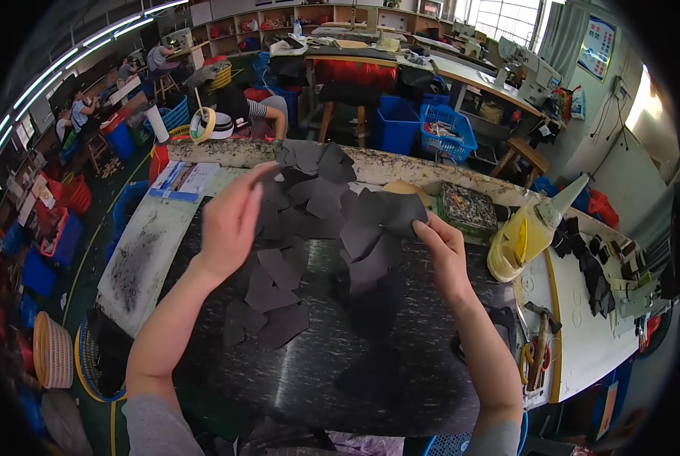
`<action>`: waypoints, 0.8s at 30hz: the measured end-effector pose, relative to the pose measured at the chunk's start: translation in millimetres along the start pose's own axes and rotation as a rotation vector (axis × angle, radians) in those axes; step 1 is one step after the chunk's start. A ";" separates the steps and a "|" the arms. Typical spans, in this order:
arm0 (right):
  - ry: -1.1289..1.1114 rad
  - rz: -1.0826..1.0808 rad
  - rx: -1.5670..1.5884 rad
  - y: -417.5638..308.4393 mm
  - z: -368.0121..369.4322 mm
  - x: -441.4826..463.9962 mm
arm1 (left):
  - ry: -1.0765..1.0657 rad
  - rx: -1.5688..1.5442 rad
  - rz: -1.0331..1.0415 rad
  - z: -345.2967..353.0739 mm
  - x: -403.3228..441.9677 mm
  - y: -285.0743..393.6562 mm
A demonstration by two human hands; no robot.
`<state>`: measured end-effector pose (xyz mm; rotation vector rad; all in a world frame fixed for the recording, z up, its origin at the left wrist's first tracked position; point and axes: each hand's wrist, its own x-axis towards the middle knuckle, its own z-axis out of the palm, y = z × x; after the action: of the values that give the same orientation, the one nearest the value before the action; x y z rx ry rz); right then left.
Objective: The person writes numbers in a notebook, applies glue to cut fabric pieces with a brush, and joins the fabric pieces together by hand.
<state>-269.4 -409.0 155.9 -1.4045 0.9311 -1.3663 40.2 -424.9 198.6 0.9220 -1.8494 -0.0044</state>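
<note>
Between the thumb and fingers of my right hand point(442, 252) are several thin black cut pieces point(385, 216), like leather or fabric, fanned out over the dark tabletop point(332, 357). My left hand point(232, 222) is raised at the left, its fingers stretched out, with nothing visible in it. Overlapping black pieces point(275, 285) lie in a loose column on the table beside and below that hand. More of them form a pile point(317, 171) at the far edge, partly covered by others.
Beyond my right hand stand a yellowish glue bottle point(524, 235) with a spout and a stained green box point(468, 205). A hammer point(541, 327) and scissors point(530, 365) lie at the right. A smudged white board point(139, 254) borders the left. Another person bends behind the table's ledge point(234, 150).
</note>
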 end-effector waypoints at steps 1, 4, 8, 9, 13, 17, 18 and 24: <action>-0.008 0.048 0.062 -7.3 3.5 -11.0 | 0.020 0.151 0.084 -24.3 -12.0 0.8; 0.015 0.150 0.173 -15.8 24.6 -36.6 | -0.317 0.435 0.086 -72.9 -71.7 -11.7; 0.013 0.041 -0.104 -7.0 65.0 -60.3 | -0.428 -0.124 -0.361 -74.3 -138.0 -3.1; -0.002 0.045 -0.099 -12.7 80.3 -66.4 | -0.373 -0.532 -0.454 -64.0 -143.1 5.1; -0.116 -0.384 -0.548 -9.0 113.6 -89.0 | -0.335 -0.846 -0.814 -18.3 -150.5 68.7; 0.179 -0.085 -0.429 9.3 56.6 -99.1 | -0.609 -0.976 -0.744 -35.1 -138.7 56.8; 0.295 -0.057 -0.297 14.7 40.5 -102.1 | -0.653 -0.938 -0.735 -42.8 -136.5 51.8; 0.264 -0.042 -0.695 -32.9 19.2 -156.0 | -0.475 0.035 -0.387 -50.9 -134.0 22.7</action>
<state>-267.4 -248.9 144.4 -1.7736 1.6701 -1.3369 91.5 -309.8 126.5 1.3801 -2.0680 -0.4664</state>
